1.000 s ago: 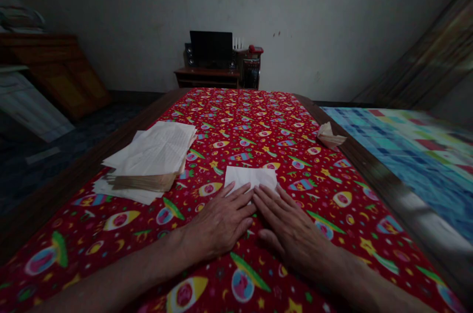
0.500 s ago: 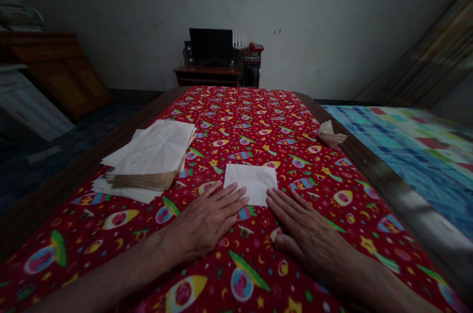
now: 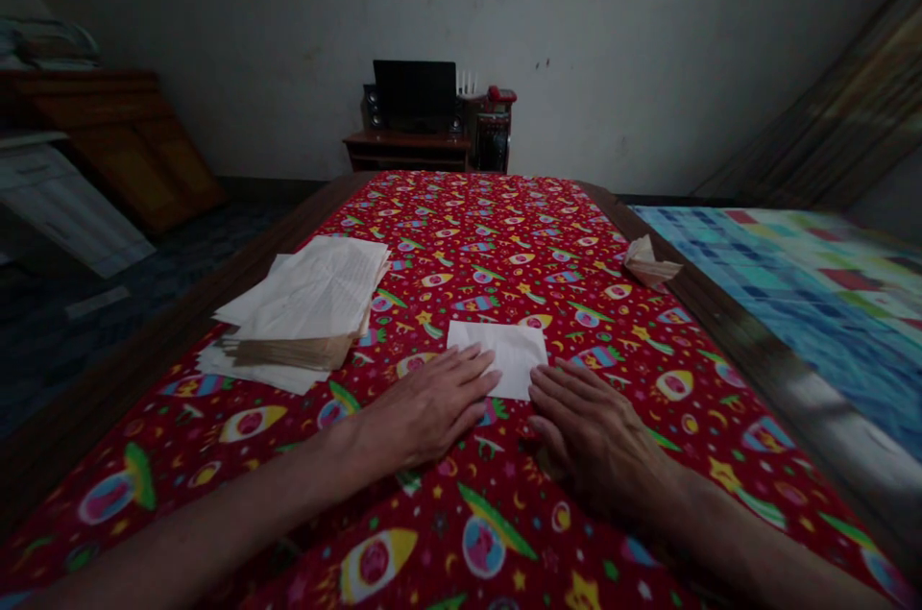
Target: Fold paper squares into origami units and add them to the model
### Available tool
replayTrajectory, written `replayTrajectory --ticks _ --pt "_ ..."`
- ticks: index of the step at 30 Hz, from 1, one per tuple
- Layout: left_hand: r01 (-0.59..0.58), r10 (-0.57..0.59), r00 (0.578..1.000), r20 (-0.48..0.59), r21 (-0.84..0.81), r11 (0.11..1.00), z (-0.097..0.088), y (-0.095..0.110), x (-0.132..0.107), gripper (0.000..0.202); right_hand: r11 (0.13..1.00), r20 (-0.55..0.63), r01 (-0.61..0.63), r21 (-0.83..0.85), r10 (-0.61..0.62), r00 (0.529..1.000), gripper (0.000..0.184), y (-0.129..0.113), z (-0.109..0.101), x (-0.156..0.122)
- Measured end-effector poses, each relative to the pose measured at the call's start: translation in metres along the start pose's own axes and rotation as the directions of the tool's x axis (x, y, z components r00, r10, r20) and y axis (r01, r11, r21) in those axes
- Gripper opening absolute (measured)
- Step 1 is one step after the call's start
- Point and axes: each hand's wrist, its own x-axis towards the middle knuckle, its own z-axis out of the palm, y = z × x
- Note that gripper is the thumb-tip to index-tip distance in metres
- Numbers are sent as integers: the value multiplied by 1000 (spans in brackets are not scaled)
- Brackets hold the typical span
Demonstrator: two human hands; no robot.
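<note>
A folded white sheet of paper (image 3: 513,355) lies flat on the red patterned cloth (image 3: 461,245) in front of me. My left hand (image 3: 436,403) rests on its lower left side, fingers stretched out and close together, palm down. Along the paper's right edge lies my right hand (image 3: 591,418), its fingertips at the lower right corner and its fingers extended. Neither hand grips anything. What lies under the left fingers is hidden.
To the left is a stack of printed paper sheets (image 3: 309,293). A folded paper shape (image 3: 648,261) stands near the cloth's right edge. Beyond the table are a monitor (image 3: 415,89) on a desk, a wooden cabinet (image 3: 136,149) and a checked bed cover (image 3: 792,303).
My left fingers have drawn closer together on the paper. The right fingers have also come together at its edge. The whole view has shifted slightly.
</note>
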Motion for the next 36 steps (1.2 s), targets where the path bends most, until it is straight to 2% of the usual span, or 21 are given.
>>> replayTrajectory --ticks 4,9,12,14,18,27,33,35,36 --pt "6 -7 999 47 32 999 7 2 21 47 1000 49 -7 -5 8 999 34 4 5 17" --pt "49 -51 997 56 30 998 9 -1 26 54 996 80 -77 -55 81 994 31 14 18 31" --pt "70 -72 997 36 45 997 12 -5 26 56 996 99 -54 -65 61 993 52 20 26 30" --pt "100 -102 995 17 73 992 14 -9 25 58 998 147 -22 -59 30 989 58 24 29 27" --pt "143 -145 989 16 120 982 15 -17 20 58 997 199 -36 -66 49 979 58 31 28 19" --pt "214 -225 973 49 161 963 5 -22 3 60 993 187 -78 -92 94 978 56 35 24 8" --pt "167 -175 982 65 107 980 1 -29 -8 61 974 120 -148 -172 169 978 52 25 20 3" --pt "134 -138 989 45 85 987 0 -28 -12 55 979 106 -109 -171 128 986 47 18 17 2" --pt "101 -104 994 33 75 992 0 -27 -14 51 988 116 -50 -147 67 991 46 15 16 2"
